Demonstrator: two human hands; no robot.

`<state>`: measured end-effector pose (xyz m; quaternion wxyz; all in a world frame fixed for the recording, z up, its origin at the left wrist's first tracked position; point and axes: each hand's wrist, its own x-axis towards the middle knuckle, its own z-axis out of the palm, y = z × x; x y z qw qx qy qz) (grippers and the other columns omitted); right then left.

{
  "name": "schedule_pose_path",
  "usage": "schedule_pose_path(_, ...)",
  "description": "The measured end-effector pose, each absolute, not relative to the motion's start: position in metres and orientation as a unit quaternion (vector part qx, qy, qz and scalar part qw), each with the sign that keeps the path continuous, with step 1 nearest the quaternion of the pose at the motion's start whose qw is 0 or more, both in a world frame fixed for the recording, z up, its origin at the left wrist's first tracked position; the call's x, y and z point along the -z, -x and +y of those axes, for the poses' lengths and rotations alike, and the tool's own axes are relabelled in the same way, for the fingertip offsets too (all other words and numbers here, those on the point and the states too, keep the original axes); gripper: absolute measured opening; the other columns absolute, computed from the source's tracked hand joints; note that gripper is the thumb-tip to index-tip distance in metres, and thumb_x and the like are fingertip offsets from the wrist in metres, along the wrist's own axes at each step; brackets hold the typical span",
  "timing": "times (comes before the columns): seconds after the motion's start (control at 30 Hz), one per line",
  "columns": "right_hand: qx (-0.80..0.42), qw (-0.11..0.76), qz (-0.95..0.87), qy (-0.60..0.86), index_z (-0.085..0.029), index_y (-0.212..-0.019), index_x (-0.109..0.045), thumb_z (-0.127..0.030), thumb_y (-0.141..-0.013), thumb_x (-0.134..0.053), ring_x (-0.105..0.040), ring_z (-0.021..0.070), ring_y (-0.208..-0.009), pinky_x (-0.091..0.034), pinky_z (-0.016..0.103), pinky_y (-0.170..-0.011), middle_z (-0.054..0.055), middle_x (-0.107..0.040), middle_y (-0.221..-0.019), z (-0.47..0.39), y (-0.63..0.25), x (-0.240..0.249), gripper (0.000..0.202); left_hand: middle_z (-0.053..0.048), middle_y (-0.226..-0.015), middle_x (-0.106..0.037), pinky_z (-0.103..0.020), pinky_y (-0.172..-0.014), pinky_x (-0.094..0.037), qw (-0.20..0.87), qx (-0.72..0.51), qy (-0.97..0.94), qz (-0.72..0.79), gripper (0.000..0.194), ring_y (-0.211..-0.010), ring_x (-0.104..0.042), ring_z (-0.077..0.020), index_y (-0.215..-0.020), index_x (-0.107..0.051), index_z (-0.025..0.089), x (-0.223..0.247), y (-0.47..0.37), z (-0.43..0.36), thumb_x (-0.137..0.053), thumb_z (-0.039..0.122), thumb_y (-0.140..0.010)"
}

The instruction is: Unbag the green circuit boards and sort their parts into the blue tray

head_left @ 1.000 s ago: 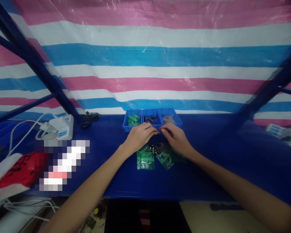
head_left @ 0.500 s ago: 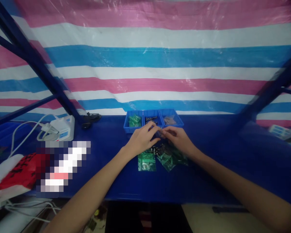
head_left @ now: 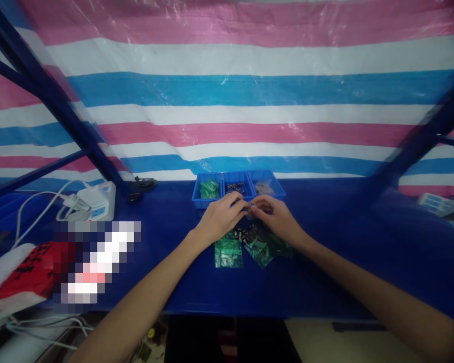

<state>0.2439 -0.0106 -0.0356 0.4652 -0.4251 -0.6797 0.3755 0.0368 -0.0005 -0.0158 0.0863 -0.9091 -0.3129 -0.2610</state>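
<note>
Over the middle of the blue table, my left hand [head_left: 223,214] and my right hand [head_left: 275,214] meet with fingertips almost touching. Both are closed in a pinch on what looks like a small clear plastic bag [head_left: 249,213], mostly hidden by the fingers. Just beyond stand three blue bins: green bags [head_left: 209,189] lie in the left one, small dark and metallic parts [head_left: 233,188] in the middle one, clear bags [head_left: 264,187] in the right one. Below my hands are a flat green zip bag [head_left: 229,252], more filled green bags [head_left: 262,250] and loose small parts [head_left: 242,235].
To the left lie a white power strip [head_left: 103,201] with cables, a red and white bag [head_left: 34,267] and black items [head_left: 144,183]. Blue frame posts [head_left: 60,111] slope up at both sides. A striped tarp [head_left: 227,91] hangs behind the table [head_left: 325,282].
My left thumb and fingers have drawn together and lowered slightly at the small clear bag. My right hand stays pinched beside it. The bins and green bags have not moved.
</note>
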Motion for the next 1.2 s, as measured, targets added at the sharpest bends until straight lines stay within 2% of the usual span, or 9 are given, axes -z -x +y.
schedule_pose_path(0.07,-0.377,0.472,-0.674,0.425,-0.021,-0.107,-0.063,-0.040,-0.088,-0.066,-0.067,0.0203,-0.079,-0.052,0.033,-0.069,0.003,-0.070,-0.084,-0.010,-0.244,0.037,0.028,-0.007,-0.106,-0.060,-0.029,-0.078,-0.052,0.084,0.269,0.907,-0.313,0.022,-0.099,-0.060,-0.0187,-0.109,-0.059,0.017,0.016,-0.037,0.000,-0.041,0.029,-0.105)
schedule_pose_path(0.2,-0.349,0.441,-0.704,0.435,-0.020,-0.093,-0.068,-0.043,-0.096,-0.052,-0.065,0.0189,-0.078,-0.049,0.029,-0.062,0.004,-0.070,-0.085,-0.014,-0.243,0.032,0.028,-0.006,-0.100,-0.062,-0.030,-0.079,-0.051,0.061,0.287,0.899,-0.326,0.022,-0.096,-0.060,-0.0185,-0.104,-0.060,0.016,0.017,-0.037,0.002,-0.041,0.027,-0.105)
schedule_pose_path(0.3,-0.324,0.426,-0.726,0.432,-0.020,-0.096,-0.068,-0.043,-0.098,-0.050,-0.065,0.0185,-0.078,-0.047,0.029,-0.064,0.004,-0.070,-0.087,-0.018,-0.241,0.028,0.029,-0.005,-0.099,-0.064,-0.031,-0.081,-0.051,0.014,0.308,0.890,-0.335,0.020,-0.096,-0.062,-0.0185,-0.103,-0.059,0.017,0.017,-0.038,0.002,-0.042,0.026,-0.104)
schedule_pose_path(0.4,-0.292,0.425,-0.738,0.435,-0.020,-0.098,-0.067,-0.040,-0.096,-0.055,-0.065,0.0182,-0.077,-0.047,0.029,-0.067,0.002,-0.070,-0.085,-0.020,-0.241,0.027,0.023,-0.003,-0.096,-0.066,-0.030,-0.077,-0.052,-0.050,0.330,0.873,-0.355,0.016,-0.089,-0.066,-0.0180,-0.115,-0.054,0.019,0.019,-0.039,0.002,-0.049,0.026,-0.102)
schedule_pose_path(0.5,-0.272,0.429,-0.734,0.451,-0.019,-0.087,-0.067,-0.038,-0.096,-0.053,-0.063,0.0179,-0.072,-0.046,0.030,-0.067,0.002,-0.068,-0.077,-0.018,-0.242,0.029,0.025,-0.001,-0.092,-0.067,-0.029,-0.071,-0.052,-0.083,0.342,0.862,-0.365,0.032,-0.080,-0.067,-0.0170,-0.129,-0.045,0.020,0.020,-0.041,0.001,-0.053,0.024,-0.099)
schedule_pose_path(0.67,-0.237,0.458,-0.715,0.471,-0.019,-0.083,-0.068,-0.038,-0.093,-0.056,-0.064,0.0191,-0.075,-0.047,0.031,-0.070,0.003,-0.069,-0.078,-0.009,-0.252,0.022,0.024,-0.007,-0.114,-0.065,-0.030,-0.078,-0.054,-0.042,0.317,0.894,-0.314,0.026,-0.095,-0.067,-0.0181,-0.126,-0.051,0.020,0.018,-0.042,-0.002,-0.048,0.020,-0.100)
schedule_pose_path(0.9,-0.191,0.524,-0.662,0.501,-0.017,-0.090,-0.068,-0.037,-0.088,-0.060,-0.068,0.0208,-0.072,-0.051,0.032,-0.071,0.005,-0.072,-0.075,0.017,-0.282,0.003,0.021,-0.004,-0.105,-0.067,-0.032,-0.079,-0.053,0.035,0.277,0.908,-0.312,0.018,-0.097,-0.063,-0.0193,-0.113,-0.059,0.019,0.017,-0.034,0.004,-0.045,0.021,-0.101)
schedule_pose_path(1.07,-0.005,0.410,-0.705,0.578,-0.015,-0.098,-0.069,-0.027,-0.089,-0.053,-0.064,0.0241,-0.073,-0.047,0.036,-0.073,0.008,-0.069,-0.075,0.036,-0.297,0.018,0.022,-0.004,-0.104,-0.067,-0.030,-0.074,-0.052,0.057,0.254,0.912,-0.318,0.020,-0.097,-0.062,-0.0193,-0.113,-0.060,0.018,0.019,-0.033,0.005,-0.044,0.022,-0.102)
schedule_pose_path(1.2,0.085,0.383,-0.737,0.551,-0.015,-0.103,-0.067,-0.025,-0.090,-0.050,-0.062,0.0262,-0.082,-0.045,0.037,-0.078,0.011,-0.068,-0.085,0.036,-0.301,0.022,0.024,-0.004,-0.106,-0.066,-0.029,-0.073,-0.051,0.059,0.240,0.914,-0.323,0.021,-0.097,-0.062,-0.0194,-0.115,-0.059,0.018,0.019,-0.035,0.003,-0.043,0.022,-0.102)
